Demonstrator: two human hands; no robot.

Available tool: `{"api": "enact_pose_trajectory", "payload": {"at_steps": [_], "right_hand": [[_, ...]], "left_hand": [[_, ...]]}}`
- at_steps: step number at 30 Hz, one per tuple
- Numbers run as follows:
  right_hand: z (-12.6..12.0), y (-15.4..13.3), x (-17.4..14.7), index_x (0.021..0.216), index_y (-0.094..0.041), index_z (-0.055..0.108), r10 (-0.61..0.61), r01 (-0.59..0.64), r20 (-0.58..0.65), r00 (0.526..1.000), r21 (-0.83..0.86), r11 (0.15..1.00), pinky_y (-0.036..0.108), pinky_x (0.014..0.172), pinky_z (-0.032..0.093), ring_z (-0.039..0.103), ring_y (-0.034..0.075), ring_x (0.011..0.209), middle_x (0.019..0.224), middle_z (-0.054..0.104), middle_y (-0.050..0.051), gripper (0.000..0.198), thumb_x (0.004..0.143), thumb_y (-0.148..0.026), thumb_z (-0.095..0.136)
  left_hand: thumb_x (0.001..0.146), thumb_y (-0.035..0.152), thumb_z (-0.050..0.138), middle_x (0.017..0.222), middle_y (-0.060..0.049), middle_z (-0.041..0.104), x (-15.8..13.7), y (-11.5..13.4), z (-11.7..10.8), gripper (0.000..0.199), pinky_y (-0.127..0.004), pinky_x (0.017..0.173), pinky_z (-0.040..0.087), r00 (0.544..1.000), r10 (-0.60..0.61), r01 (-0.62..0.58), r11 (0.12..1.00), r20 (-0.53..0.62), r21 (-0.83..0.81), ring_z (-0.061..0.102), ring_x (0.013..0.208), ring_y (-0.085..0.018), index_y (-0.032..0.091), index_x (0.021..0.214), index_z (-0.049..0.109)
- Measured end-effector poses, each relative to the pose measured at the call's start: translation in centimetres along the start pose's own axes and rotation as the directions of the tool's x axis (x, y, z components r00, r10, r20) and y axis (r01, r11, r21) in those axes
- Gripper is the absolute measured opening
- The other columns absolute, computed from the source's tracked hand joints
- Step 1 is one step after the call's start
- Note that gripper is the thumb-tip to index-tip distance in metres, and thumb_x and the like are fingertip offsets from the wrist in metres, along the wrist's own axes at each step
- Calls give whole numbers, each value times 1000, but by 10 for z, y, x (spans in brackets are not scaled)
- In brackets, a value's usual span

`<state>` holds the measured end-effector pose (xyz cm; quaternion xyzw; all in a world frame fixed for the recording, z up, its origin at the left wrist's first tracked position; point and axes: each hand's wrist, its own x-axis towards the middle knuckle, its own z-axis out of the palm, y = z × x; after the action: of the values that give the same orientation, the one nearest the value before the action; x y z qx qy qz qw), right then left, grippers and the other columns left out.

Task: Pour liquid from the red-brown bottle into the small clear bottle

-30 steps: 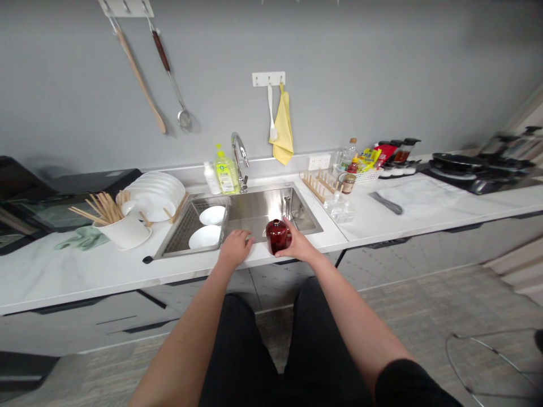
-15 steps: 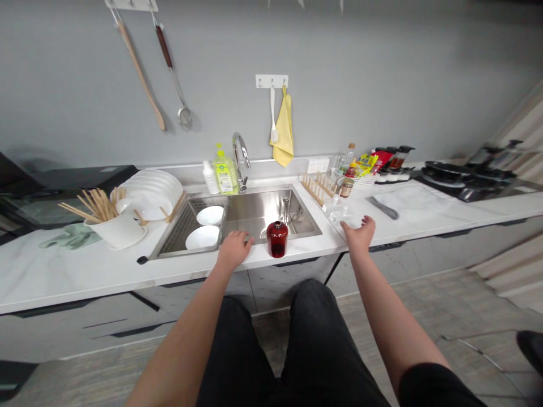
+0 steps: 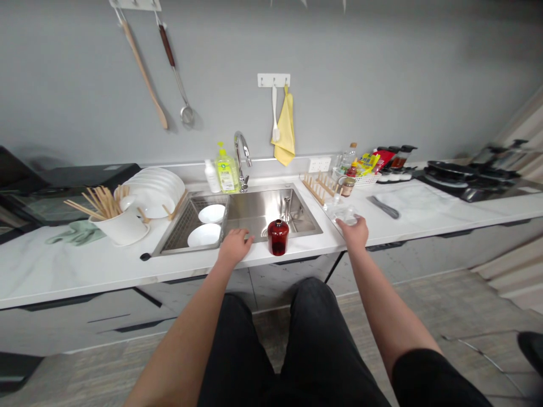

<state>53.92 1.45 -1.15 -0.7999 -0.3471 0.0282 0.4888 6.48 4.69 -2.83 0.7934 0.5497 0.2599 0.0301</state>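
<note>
My left hand (image 3: 236, 245) rests on the front rim of the sink (image 3: 261, 204), its fingers loosely stretched and holding nothing. Just right of it, an uncapped dark red translucent bottle (image 3: 278, 239) stands upright at the counter's front edge, touched by neither hand. Right of the sink, my right hand (image 3: 355, 230) is closed around the near side of a clear, see-through object (image 3: 343, 212) on the counter. Its exact kind is hard to make out, and my fingers partly cover it.
Two white bowls (image 3: 204, 236) sit in the sink's drain basket. Behind the clear object are a wooden rack (image 3: 316, 189) and a jar (image 3: 347, 186). Grey tongs (image 3: 383, 207) lie farther right. A faucet (image 3: 241, 158) and a green soap bottle (image 3: 227, 174) stand behind the sink.
My right hand has come down and slightly left onto the clear object, its fingers closing from a spread pose. My left hand and the red bottle stay in place.
</note>
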Motion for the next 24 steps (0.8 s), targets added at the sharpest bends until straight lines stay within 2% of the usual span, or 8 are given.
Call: {"api": "enact_pose_trajectory", "payload": {"at_steps": [4, 7, 12, 15, 17, 20, 22, 24], "right_hand": [[-29, 2, -53, 142, -17, 63, -183, 164, 52, 982, 257, 952, 56, 110, 61, 77, 40, 120, 132, 81, 20, 86, 79, -72, 85], [-49, -3, -105, 140, -22, 64, -263, 143, 209, 942, 460, 876, 57, 104, 66, 80, 39, 112, 130, 80, 17, 84, 79, -73, 90], [-68, -23, -189, 139, -33, 65, -415, -74, 510, 754, 693, 717, 59, 107, 69, 82, 38, 115, 132, 79, 10, 80, 75, -60, 103], [-74, -38, -229, 141, -38, 66, -518, -157, 591, 619, 739, 655, 57, 108, 69, 79, 38, 128, 138, 78, 8, 80, 73, -50, 107], [-77, -46, -248, 143, -40, 67, -571, -198, 622, 536, 750, 631, 57, 110, 68, 78, 38, 132, 142, 78, 8, 81, 74, -45, 108], [-81, -53, -265, 145, -42, 68, -619, -265, 663, 422, 743, 615, 58, 112, 68, 80, 37, 131, 145, 77, 6, 79, 77, -44, 107], [-81, -54, -271, 146, -43, 69, -633, -293, 664, 399, 746, 598, 57, 111, 69, 80, 36, 130, 145, 78, 5, 79, 77, -44, 107], [-79, -54, -276, 146, -42, 69, -635, -294, 651, 416, 757, 584, 56, 112, 69, 80, 36, 133, 146, 79, 5, 80, 77, -44, 107]], "left_hand": [[102, 37, 68, 123, -19, 84, -1, 1, -9, 29, -54, 118, 56, 998, -42, 36, 994, -54, -100, 73, 125, -40, 18, 118, 83], [103, 34, 64, 130, -19, 83, -11, 10, -18, 34, -55, 120, 56, 984, -103, 73, 978, -146, -195, 73, 130, -39, 17, 129, 78], [114, 44, 52, 137, -14, 80, -60, 69, -40, 39, -50, 117, 60, 948, -164, 51, 925, -273, -378, 74, 132, -32, 23, 136, 75], [112, 50, 64, 145, -12, 78, -100, 122, -61, 38, -48, 121, 57, 983, -10, -131, 672, -186, -729, 71, 140, -32, 28, 139, 80], [111, 52, 67, 150, -12, 77, -121, 149, -76, 41, -50, 123, 56, 990, 103, -134, 512, -95, -849, 70, 144, -34, 30, 141, 82], [104, 56, 78, 140, -13, 82, -139, 168, -93, 40, -52, 120, 57, 987, 161, -66, 404, 0, -912, 75, 134, -36, 29, 131, 88], [101, 56, 82, 136, -13, 83, -144, 168, -96, 38, -52, 116, 58, 990, 133, -13, 363, 38, -932, 76, 130, -36, 28, 126, 89], [96, 53, 88, 134, -14, 84, -147, 165, -93, 36, -52, 116, 59, 995, 77, 33, 338, 63, -940, 77, 130, -36, 26, 119, 90]]}}
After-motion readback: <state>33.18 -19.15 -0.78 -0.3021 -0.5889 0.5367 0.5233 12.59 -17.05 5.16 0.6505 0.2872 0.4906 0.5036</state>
